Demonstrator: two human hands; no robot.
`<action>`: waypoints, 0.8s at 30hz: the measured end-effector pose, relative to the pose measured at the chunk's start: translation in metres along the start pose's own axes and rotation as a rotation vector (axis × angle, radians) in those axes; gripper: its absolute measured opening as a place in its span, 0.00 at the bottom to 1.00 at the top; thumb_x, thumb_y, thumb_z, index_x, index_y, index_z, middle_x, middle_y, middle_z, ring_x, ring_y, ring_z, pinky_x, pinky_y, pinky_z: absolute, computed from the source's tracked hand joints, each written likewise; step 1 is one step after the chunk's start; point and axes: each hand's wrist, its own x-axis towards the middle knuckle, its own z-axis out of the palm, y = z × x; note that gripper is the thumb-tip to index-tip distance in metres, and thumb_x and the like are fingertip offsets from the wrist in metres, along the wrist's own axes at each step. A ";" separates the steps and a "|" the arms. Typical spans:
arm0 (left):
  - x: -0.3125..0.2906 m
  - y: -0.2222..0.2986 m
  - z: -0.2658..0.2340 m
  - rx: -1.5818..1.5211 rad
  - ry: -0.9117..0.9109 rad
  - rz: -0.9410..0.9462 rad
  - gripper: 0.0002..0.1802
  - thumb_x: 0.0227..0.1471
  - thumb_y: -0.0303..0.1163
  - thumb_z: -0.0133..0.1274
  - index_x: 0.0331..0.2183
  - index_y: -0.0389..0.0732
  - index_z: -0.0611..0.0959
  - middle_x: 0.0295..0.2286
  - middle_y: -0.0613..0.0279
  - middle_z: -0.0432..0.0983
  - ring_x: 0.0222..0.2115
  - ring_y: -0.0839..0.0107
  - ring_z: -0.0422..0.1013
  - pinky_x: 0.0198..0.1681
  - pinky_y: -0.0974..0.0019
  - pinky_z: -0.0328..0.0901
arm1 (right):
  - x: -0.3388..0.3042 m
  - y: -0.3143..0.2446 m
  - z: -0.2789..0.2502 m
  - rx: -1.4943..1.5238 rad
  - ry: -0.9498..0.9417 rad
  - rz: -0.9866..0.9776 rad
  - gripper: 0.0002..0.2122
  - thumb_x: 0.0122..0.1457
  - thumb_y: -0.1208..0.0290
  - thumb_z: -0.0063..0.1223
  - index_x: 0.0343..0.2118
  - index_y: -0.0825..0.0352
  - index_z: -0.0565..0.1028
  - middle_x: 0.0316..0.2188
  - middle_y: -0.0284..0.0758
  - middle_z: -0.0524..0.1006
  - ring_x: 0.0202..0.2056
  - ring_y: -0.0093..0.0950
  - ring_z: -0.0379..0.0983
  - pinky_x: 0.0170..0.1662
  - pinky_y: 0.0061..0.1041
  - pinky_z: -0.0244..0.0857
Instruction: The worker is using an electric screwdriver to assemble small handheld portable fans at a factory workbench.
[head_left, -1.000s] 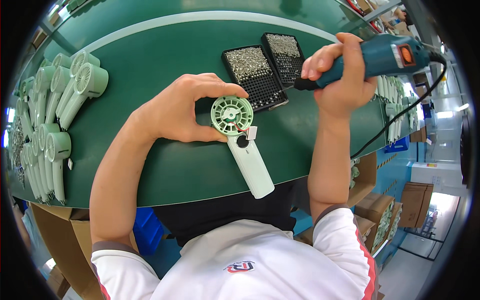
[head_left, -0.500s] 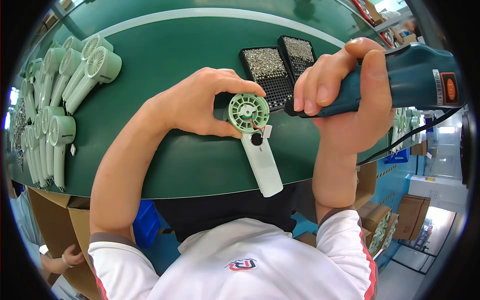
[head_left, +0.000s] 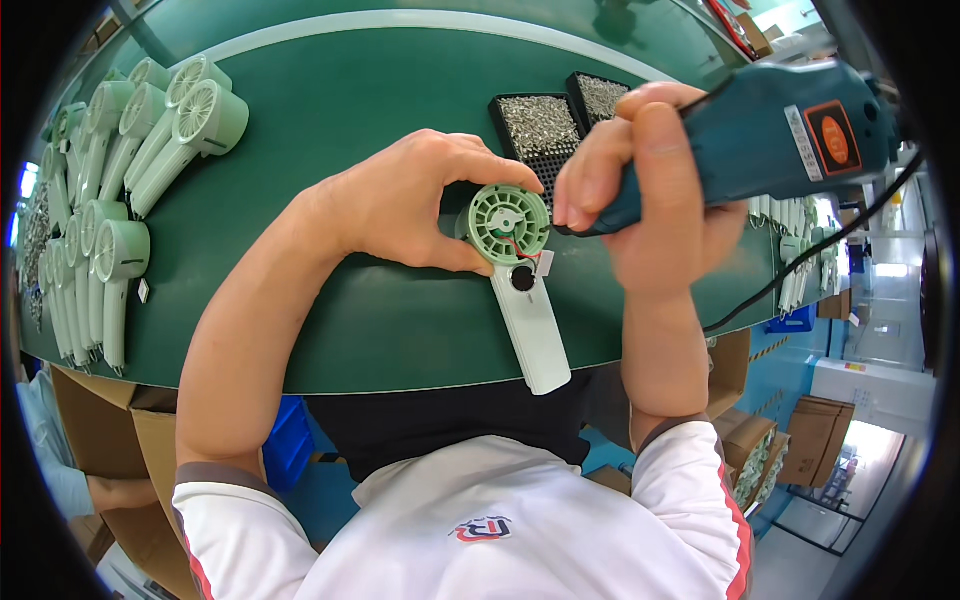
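Observation:
Between thumb and fingers, my left hand (head_left: 410,205) grips the round head of a pale green handheld fan (head_left: 535,335). The fan's round housing is uncovered, showing a white centre, thin coloured wires and a small white tag; a dark round spot sits at the top of the handle. My right hand (head_left: 650,190) is wrapped round a teal electric screwdriver (head_left: 755,135), which lies nearly level. Its dark tip points left and is close beside the fan head; whether the two touch I cannot tell.
Black screw trays (head_left: 540,125) stand behind my hands, partly hidden by the right one. Many pale green fans (head_left: 205,120) lie at the left. The screwdriver's black cord (head_left: 800,270) loops down at the right. A co-worker's arm (head_left: 120,495) shows at lower left, beside cardboard boxes (head_left: 165,455).
My right hand has brought the screwdriver left, its tip now close to the fan head. My left hand and the fan have shifted slightly right. The co-worker's hand at lower left has moved.

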 end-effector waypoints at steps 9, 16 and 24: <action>0.000 -0.002 -0.002 0.001 -0.002 0.014 0.35 0.33 0.31 0.74 0.50 0.44 0.84 0.37 0.54 0.82 0.41 0.55 0.76 0.49 0.56 0.70 | -0.008 0.011 0.003 -0.056 -0.057 -0.139 0.05 0.69 0.76 0.47 0.44 0.71 0.68 0.17 0.39 0.72 0.15 0.25 0.66 0.19 0.26 0.65; -0.001 0.002 -0.003 0.021 -0.011 0.000 0.36 0.34 0.32 0.75 0.50 0.42 0.84 0.37 0.53 0.82 0.41 0.54 0.76 0.50 0.56 0.70 | -0.003 0.009 0.004 -0.021 -0.105 -0.184 0.05 0.66 0.82 0.47 0.43 0.75 0.69 0.18 0.39 0.74 0.14 0.23 0.67 0.19 0.24 0.65; 0.000 0.006 -0.002 0.006 -0.027 -0.023 0.37 0.35 0.31 0.74 0.52 0.43 0.83 0.39 0.57 0.84 0.41 0.58 0.76 0.50 0.58 0.70 | 0.021 -0.024 -0.052 0.363 0.219 -0.146 0.08 0.67 0.73 0.50 0.39 0.74 0.75 0.16 0.38 0.72 0.13 0.28 0.67 0.18 0.33 0.68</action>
